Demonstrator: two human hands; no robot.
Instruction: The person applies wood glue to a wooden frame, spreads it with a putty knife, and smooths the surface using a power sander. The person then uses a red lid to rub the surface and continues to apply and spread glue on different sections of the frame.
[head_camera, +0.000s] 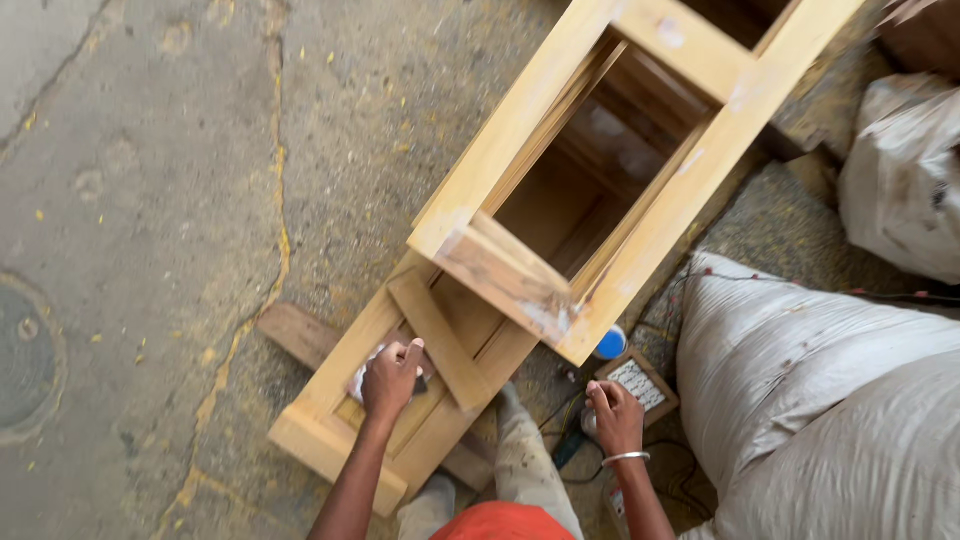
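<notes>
left hand (392, 380): our grip presses white cloth (362, 378) onto wooden frame (440, 345); right hand (615, 415): grip closed on something small; cloth may snag.

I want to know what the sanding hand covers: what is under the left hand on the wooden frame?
A pale cloth or paper pad shows beneath the left hand, on the wooden frame. Its middle is hidden.
</notes>
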